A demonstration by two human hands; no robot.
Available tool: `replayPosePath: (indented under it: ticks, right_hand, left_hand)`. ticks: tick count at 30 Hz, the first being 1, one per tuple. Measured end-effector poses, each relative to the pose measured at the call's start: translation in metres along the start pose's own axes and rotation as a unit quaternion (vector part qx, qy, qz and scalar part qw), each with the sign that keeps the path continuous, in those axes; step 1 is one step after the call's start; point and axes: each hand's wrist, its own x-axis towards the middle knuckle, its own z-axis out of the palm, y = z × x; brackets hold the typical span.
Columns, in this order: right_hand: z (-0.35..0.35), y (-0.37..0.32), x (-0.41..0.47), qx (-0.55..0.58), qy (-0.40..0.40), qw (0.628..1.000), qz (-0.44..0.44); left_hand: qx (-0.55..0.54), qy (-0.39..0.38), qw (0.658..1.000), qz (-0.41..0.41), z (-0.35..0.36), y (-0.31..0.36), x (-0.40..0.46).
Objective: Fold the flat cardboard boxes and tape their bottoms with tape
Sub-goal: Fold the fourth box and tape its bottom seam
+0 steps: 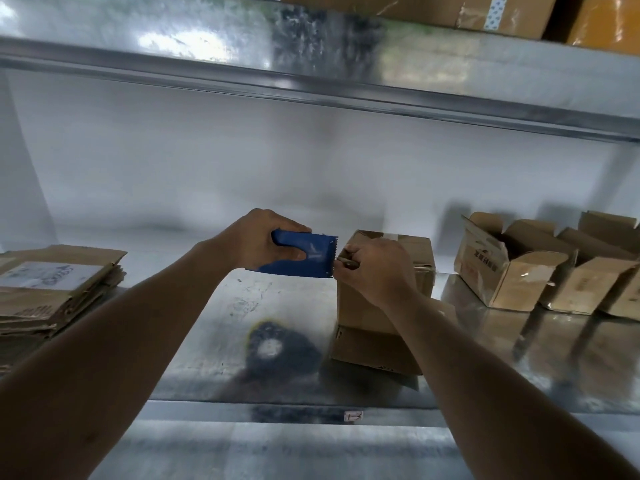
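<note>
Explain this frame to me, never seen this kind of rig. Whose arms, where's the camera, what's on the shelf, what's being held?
There is no robot here: the two bare arms belong to a person, and the single picture comes from a wide-angle camera worn on their head, looking forward and down.

The left hand grips a blue tape dispenser, its toothed edge pointing right. The right hand pinches something at that edge, probably the tape end, though it is too small to be sure.

Behind the right hand stands a folded cardboard box with a strip of tape across its top face. All of this sits on a metal shelf. At the left lies a stack of flat cardboard boxes, not yet folded. At the right stand open boxes, flaps up. More boxes sit on the shelf above.
</note>
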Motion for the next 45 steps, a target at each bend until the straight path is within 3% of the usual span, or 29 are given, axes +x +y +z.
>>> replayPosePath:
  ticks: [9, 22, 28, 31, 32, 37, 45]
  right_hand:
    - [-0.011, 0.003, -0.005, 0.074, -0.021, 0.997, 0.020]
    - [-0.005, 0.006, -0.010, 0.095, -0.006, 0.995, 0.024]
    - [-0.008, -0.001, -0.007, 0.066, -0.019, 0.998, 0.015]
    - [-0.004, -0.001, -0.016, 0.065, 0.000, 0.998, -0.001]
    - [-0.003, 0.001, -0.020, 0.065, 0.008, 0.998, -0.005]
    - [-0.004, 0.010, -0.012, 0.099, 0.010, 0.995, 0.016]
    - [-0.010, 0.009, -0.007, 0.002, 0.023, 0.998, -0.060]
  left_hand:
    - [0.033, -0.026, 0.999, 0.024, -0.009, 0.006, 0.001]
    - [-0.018, 0.012, 1.000, -0.002, 0.010, -0.006, 0.001]
    - [0.029, -0.021, 0.999, -0.020, -0.001, 0.003, 0.007]
    - [0.180, -0.051, 0.980, -0.070, -0.003, -0.008, 0.006]
    - [0.181, -0.049, 0.978, -0.088, -0.001, -0.015, 0.002]
    - [0.061, 0.004, 0.994, -0.087, 0.006, -0.020, -0.008]
    - [-0.044, 0.046, 0.998, -0.009, -0.004, -0.013, -0.005]
